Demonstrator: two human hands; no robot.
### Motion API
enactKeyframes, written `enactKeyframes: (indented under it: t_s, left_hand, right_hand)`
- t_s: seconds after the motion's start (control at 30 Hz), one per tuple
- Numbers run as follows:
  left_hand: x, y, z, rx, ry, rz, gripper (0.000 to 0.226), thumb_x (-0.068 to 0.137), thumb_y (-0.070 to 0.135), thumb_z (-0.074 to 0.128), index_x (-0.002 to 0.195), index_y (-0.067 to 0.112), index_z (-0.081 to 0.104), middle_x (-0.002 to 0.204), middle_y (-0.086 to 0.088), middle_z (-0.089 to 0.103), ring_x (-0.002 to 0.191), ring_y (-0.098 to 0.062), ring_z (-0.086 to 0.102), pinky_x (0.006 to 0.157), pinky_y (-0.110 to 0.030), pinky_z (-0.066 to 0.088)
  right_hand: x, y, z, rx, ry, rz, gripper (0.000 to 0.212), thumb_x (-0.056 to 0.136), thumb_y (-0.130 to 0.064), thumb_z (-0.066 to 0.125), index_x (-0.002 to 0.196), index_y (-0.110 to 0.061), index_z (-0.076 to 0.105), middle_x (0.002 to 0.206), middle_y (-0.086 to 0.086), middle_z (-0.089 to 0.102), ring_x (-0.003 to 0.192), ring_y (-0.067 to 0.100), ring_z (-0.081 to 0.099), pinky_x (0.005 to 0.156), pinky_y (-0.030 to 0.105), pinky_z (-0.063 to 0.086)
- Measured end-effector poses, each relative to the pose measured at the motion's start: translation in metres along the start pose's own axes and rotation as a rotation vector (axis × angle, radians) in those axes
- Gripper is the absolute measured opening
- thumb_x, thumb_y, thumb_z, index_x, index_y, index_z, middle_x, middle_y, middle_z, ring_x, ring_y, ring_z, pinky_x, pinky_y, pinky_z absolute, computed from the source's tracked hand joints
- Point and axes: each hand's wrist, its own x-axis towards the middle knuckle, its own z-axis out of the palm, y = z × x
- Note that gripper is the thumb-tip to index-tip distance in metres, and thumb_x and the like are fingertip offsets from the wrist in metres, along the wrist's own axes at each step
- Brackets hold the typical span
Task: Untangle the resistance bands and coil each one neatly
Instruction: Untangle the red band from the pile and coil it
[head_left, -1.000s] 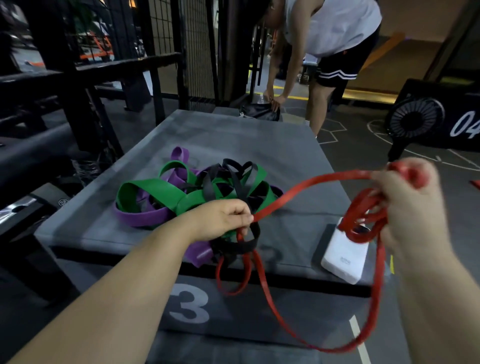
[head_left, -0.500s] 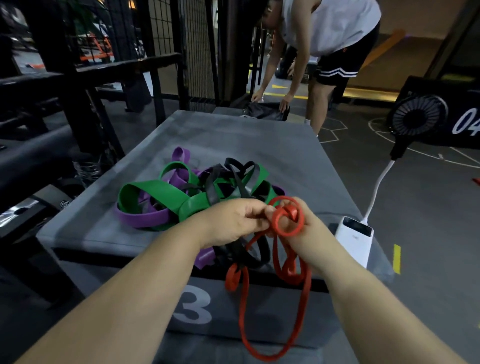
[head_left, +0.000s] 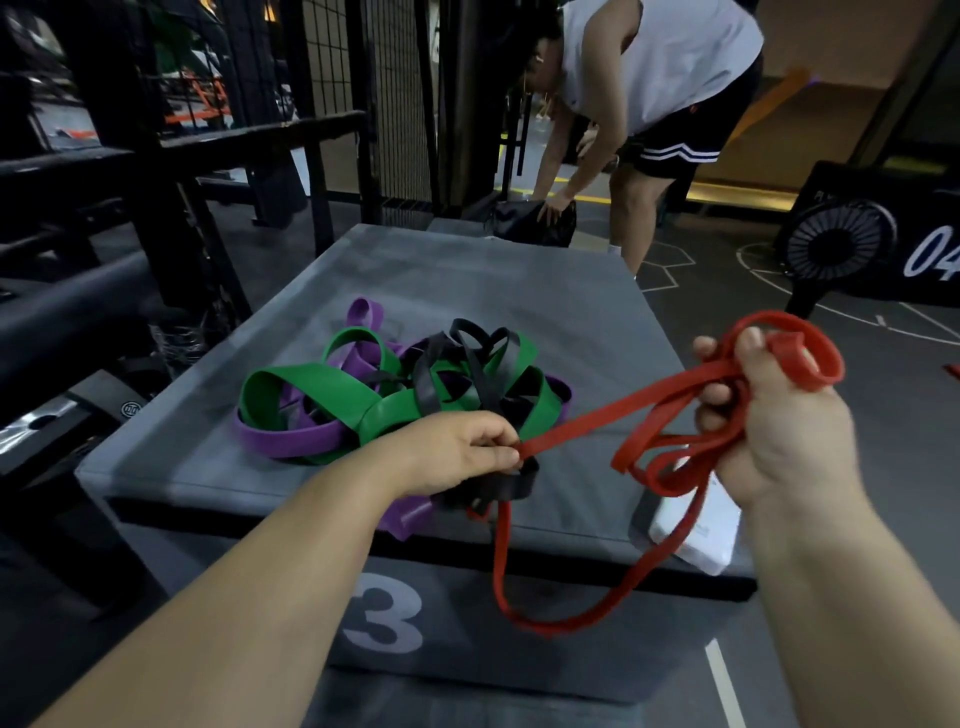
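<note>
A thin red band (head_left: 613, 410) stretches between my two hands. My left hand (head_left: 457, 452) pinches one stretch of it near the front edge of the grey box (head_left: 467, 270). My right hand (head_left: 769, 415) is raised to the right and grips several red loops gathered in its fingers. A long red loop hangs down over the box's front face. Behind my left hand lies a tangle of a wide green band (head_left: 317, 384), a purple band (head_left: 291, 441) and a black band (head_left: 472, 358). A black loop sits just under my left hand's fingers.
A white power bank (head_left: 701, 535) lies at the box's front right corner, partly behind my right hand. A person (head_left: 644, 78) bends over a dark bag (head_left: 519, 221) beyond the box. Black racks stand to the left, and a fan (head_left: 836, 244) stands on the right.
My right hand has pulled away to the right and upward from my left hand, drawing the red band taut. The hanging red loop is shorter than a second ago.
</note>
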Motion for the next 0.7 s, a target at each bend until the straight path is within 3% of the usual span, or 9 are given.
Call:
enactKeyframes:
  t_s: [0.13, 0.23, 0.37, 0.47, 0.57, 0.63, 0.7]
  left_hand:
    - [0.001, -0.001, -0.002, 0.051, -0.017, -0.011, 0.009, 0.095, 0.03, 0.057, 0.095, 0.027, 0.065, 0.075, 0.018, 0.058, 0.068, 0.006, 0.05, 0.069, -0.011, 0.039]
    - [0.0, 0.002, -0.004, -0.024, -0.032, -0.004, 0.009, 0.095, 0.027, 0.057, 0.091, 0.027, 0.065, 0.073, 0.017, 0.06, 0.068, 0.002, 0.055, 0.067, -0.01, 0.043]
    - [-0.001, 0.005, -0.002, -0.002, -0.045, 0.037, 0.008, 0.095, 0.023, 0.057, 0.095, 0.028, 0.063, 0.08, 0.019, 0.066, 0.069, 0.013, 0.056, 0.069, -0.007, 0.041]
    - [0.002, -0.001, 0.001, 0.004, 0.06, 0.084, 0.015, 0.093, 0.021, 0.061, 0.086, 0.034, 0.06, 0.08, 0.017, 0.069, 0.078, 0.007, 0.061, 0.085, -0.017, 0.04]
    - [0.005, -0.004, 0.004, -0.06, 0.12, 0.108, 0.026, 0.091, 0.012, 0.061, 0.083, 0.037, 0.061, 0.076, 0.013, 0.069, 0.076, 0.001, 0.064, 0.085, -0.019, 0.043]
    - [0.006, -0.005, 0.007, -0.036, 0.155, 0.127, 0.029, 0.09, 0.015, 0.063, 0.084, 0.043, 0.063, 0.083, 0.014, 0.071, 0.083, 0.0, 0.066, 0.091, -0.025, 0.047]
    - [0.008, -0.005, 0.01, 0.063, 0.191, 0.128, 0.029, 0.086, 0.023, 0.068, 0.08, 0.05, 0.062, 0.089, 0.016, 0.071, 0.09, -0.003, 0.065, 0.095, -0.032, 0.048]
  right_hand:
    - [-0.002, -0.007, -0.003, 0.077, 0.086, -0.024, 0.017, 0.099, -0.023, 0.053, 0.082, -0.023, 0.051, 0.058, -0.007, 0.056, 0.041, 0.005, 0.032, 0.043, 0.019, 0.03]
    - [-0.001, -0.016, -0.007, 0.151, 0.142, -0.069, 0.016, 0.098, -0.026, 0.053, 0.083, -0.022, 0.051, 0.059, -0.007, 0.055, 0.042, 0.005, 0.033, 0.044, 0.019, 0.031]
    - [0.003, -0.02, -0.012, 0.093, 0.122, -0.161, 0.018, 0.098, -0.024, 0.053, 0.081, -0.023, 0.05, 0.058, -0.008, 0.054, 0.04, 0.002, 0.037, 0.043, 0.018, 0.033]
    - [0.002, -0.002, -0.011, -0.423, -0.122, -0.108, 0.023, 0.087, -0.004, 0.06, 0.09, -0.023, 0.047, 0.077, 0.0, 0.062, 0.045, 0.007, 0.054, 0.045, 0.026, 0.044]
    - [-0.004, 0.026, -0.009, -1.003, -0.518, 0.087, 0.068, 0.056, -0.015, 0.082, 0.111, -0.028, 0.044, 0.088, 0.004, 0.066, 0.067, 0.015, 0.063, 0.062, 0.033, 0.054]
    - [-0.008, 0.04, -0.004, -1.149, -0.721, 0.144, 0.087, 0.055, -0.013, 0.084, 0.126, -0.036, 0.038, 0.088, 0.001, 0.07, 0.074, 0.017, 0.068, 0.071, 0.033, 0.056]
    - [-0.01, 0.047, 0.001, -1.142, -0.884, 0.169, 0.092, 0.06, -0.011, 0.085, 0.132, -0.041, 0.035, 0.087, -0.006, 0.072, 0.077, 0.007, 0.069, 0.07, 0.022, 0.053]
